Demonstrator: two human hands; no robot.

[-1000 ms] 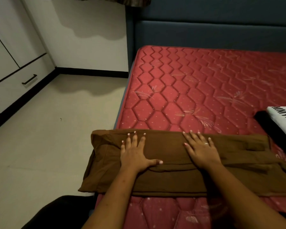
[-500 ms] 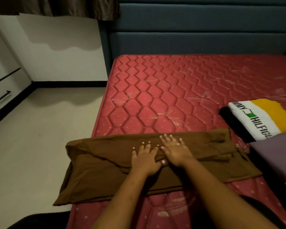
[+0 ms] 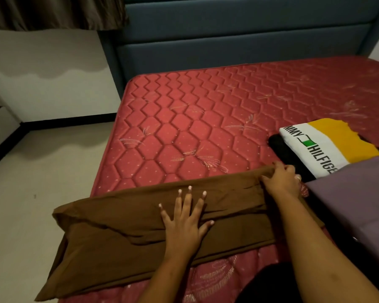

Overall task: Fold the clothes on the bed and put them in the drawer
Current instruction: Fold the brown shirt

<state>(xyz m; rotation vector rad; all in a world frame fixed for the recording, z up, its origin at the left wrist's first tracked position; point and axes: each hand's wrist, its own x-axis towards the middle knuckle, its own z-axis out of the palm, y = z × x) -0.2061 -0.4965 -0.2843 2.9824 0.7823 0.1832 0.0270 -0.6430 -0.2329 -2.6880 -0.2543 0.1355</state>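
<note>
Fingers of right hand pinch brown garment, left hand pressing flat, beside "HILFIGE" shirt

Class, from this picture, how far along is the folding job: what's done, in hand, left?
Done: a white, yellow and black shirt and a purple cloth look folded on the red quilted mattress. In hand: the left hand presses the brown garment flat while the right hand grips its right end. Left: finishing that fold and putting everything away.

Brown garment: folded into long band, lying across bed near edge, left end overhanging.
</note>
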